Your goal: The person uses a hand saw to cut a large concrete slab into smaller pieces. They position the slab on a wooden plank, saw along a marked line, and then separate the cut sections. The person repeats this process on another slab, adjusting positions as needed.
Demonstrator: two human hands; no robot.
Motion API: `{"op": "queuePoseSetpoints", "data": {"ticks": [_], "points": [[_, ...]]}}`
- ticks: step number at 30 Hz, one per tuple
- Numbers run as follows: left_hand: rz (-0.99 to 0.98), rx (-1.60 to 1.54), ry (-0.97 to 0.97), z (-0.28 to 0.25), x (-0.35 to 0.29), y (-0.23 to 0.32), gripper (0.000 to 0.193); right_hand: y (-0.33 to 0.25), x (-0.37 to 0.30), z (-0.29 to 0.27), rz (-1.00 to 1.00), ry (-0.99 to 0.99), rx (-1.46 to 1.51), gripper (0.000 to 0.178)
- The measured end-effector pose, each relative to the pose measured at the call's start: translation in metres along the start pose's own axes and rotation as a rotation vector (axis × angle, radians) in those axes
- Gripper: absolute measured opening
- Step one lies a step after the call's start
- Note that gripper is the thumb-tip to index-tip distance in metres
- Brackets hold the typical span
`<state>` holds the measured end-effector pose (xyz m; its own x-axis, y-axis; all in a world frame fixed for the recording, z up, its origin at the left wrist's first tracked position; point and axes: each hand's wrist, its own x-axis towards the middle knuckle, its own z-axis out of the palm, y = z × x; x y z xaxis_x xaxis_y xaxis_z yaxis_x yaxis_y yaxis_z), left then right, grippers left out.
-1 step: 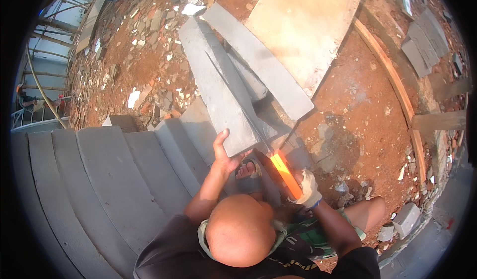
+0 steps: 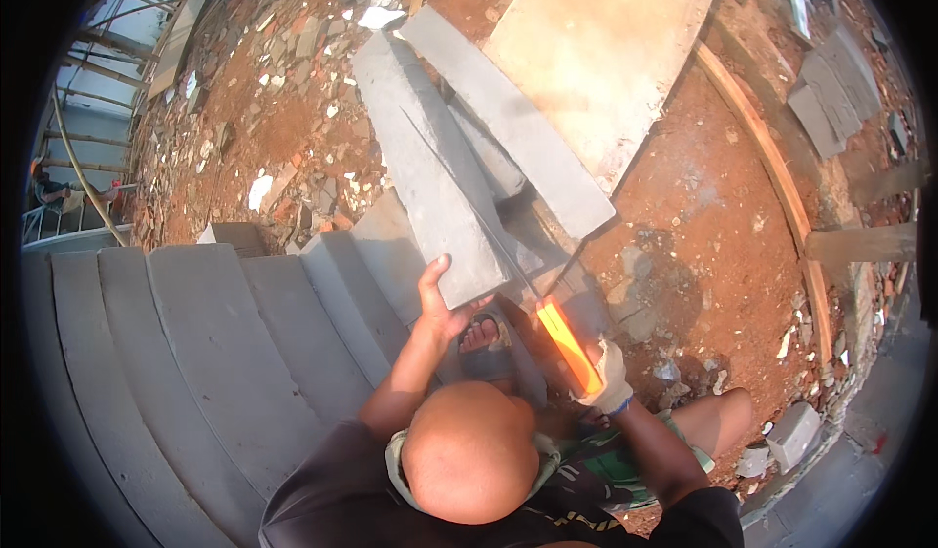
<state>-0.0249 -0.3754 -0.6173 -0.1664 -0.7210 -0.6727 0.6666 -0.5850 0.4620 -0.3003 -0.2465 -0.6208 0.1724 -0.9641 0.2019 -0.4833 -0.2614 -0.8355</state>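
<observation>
Slab [image 2: 430, 172] w/ L hand [image 2: 437, 299], saw [image 2: 567, 345] in R hand [image 2: 611, 382].

Bright hazy daylight, soft shadows, heavy fisheye bending, black rim.

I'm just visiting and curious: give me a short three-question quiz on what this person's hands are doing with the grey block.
1. True or false: the left hand grips the near end of the long grey concrete block.
2. The gloved right hand holds which tool? A) hammer B) orange-handled handsaw C) trowel
3. Fill in: a sandalled ___ sits just below the block's near end.

Key: 1 true; 2 B; 3 foot.
</observation>
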Motion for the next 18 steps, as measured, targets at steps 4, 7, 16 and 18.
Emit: {"op": "queuePoseSetpoints", "data": {"ticks": [4,7,16,18], "points": [[0.001,0.01,-0.007,-0.01,0.008,-0.007,0.072,0.002,0.005,-0.019,0.247,0.143,0.029,0.027],[0.016,0.032,-0.025,-0.032,0.016,-0.019,0.074,0.028,0.031,-0.03,0.386,0.186,-0.16,0.02],[-0.004,0.047,0.005,-0.073,0.063,-0.055,0.082,0.055,0.095,-0.038,0.324,0.074,-0.833,0.046],[-0.025,0.059,0.05,-0.079,0.057,-0.053,0.081,0.012,0.133,-0.019,0.255,0.33,-0.468,0.068]]}}
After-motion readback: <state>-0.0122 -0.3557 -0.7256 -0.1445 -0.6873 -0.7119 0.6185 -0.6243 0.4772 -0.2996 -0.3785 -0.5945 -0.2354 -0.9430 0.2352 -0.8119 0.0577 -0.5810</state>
